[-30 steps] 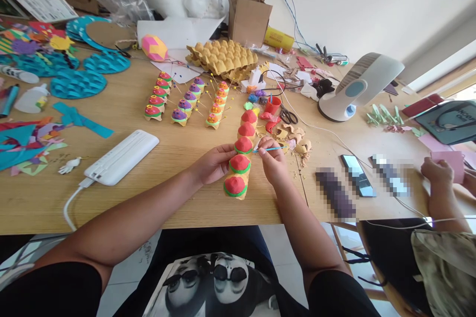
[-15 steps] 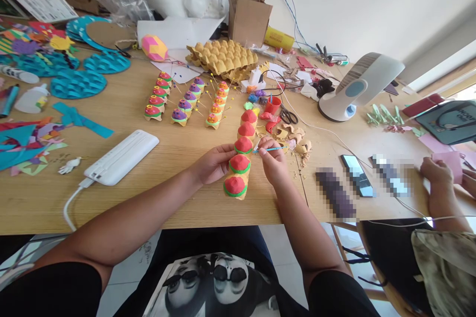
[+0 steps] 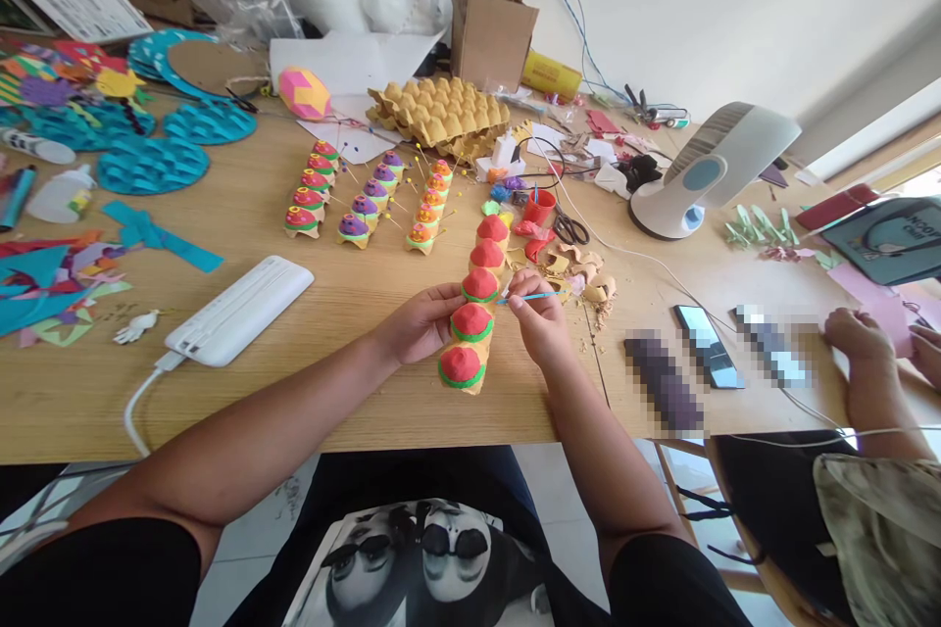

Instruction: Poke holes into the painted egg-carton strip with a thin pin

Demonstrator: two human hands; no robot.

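Observation:
My left hand [image 3: 426,323] grips the left side of an egg-carton strip [image 3: 470,321], its fingers partly hidden behind it. Red caps with green rims cover the strip's several bumps, and a yellow piece shows at the far end. Pinched in my right hand [image 3: 539,313] is a thin blue stick [image 3: 540,295], its tip close to the strip's right side, by the middle bump. Whether the tip touches the strip I cannot tell. Beyond my hands stand three decorated egg-carton strips, one red [image 3: 313,191], one purple [image 3: 371,201] and one orange [image 3: 430,206], with pins stuck around them.
Right of the strip lie carton scraps [image 3: 588,274], scissors [image 3: 570,228] and a red cup [image 3: 539,207]. A white fan [image 3: 706,176] and a phone [image 3: 707,345] are farther right, near another person's hands [image 3: 864,338]. A white power bank [image 3: 241,311] lies left.
The strip has tilted slightly, its near end shifting a little to the left. My hands keep nearly the same place and grip. The other person's hands have moved slightly.

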